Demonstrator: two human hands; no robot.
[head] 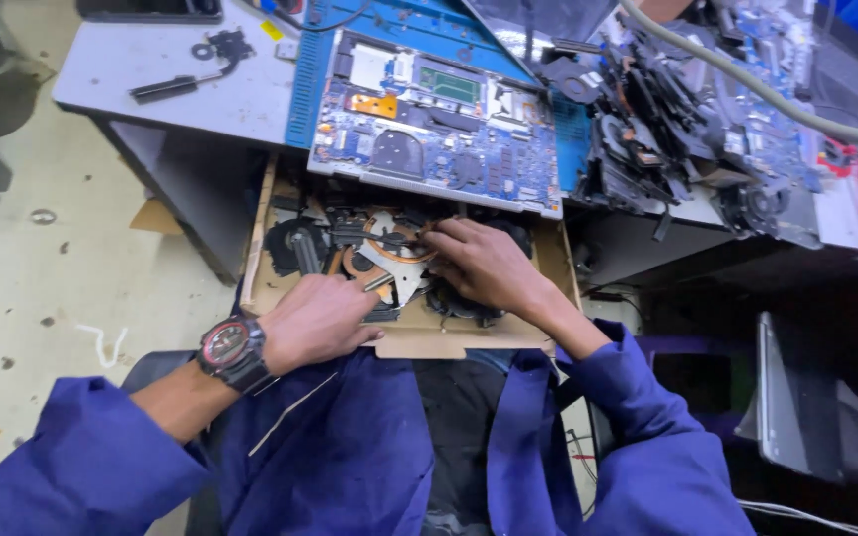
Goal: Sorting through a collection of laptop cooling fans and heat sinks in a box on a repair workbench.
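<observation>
Left hand point(318, 320), clenched, rests on the cardboard box's point(260, 288) front edge, touching a metal bracket point(389, 288). Right hand point(484, 263) grips a copper-ringed cooling fan point(394, 248) mid-box. Opened laptop point(439, 124) lies on the surface point(201, 99) behind.

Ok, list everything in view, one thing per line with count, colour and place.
Cardboard box: one, brown, on the lap, below the desk edge.
Cooling fans and heat pipes: several, black and copper, inside the box.
Opened laptop: one, blue circuit board in a silver shell, on the desk above the box.
Blue mat: one, under the laptop.
Heap of parts: many, black and blue, desk right.
Heat pipe part: one, black, desk left.
Hose: one, grey, across the heap.
Wristwatch: one, black and red, left wrist.
Sleeves: two, blue.
Left hand: on the box's near edge, a small dark part at its fingertips.
Right hand: reaching among the fans.
</observation>
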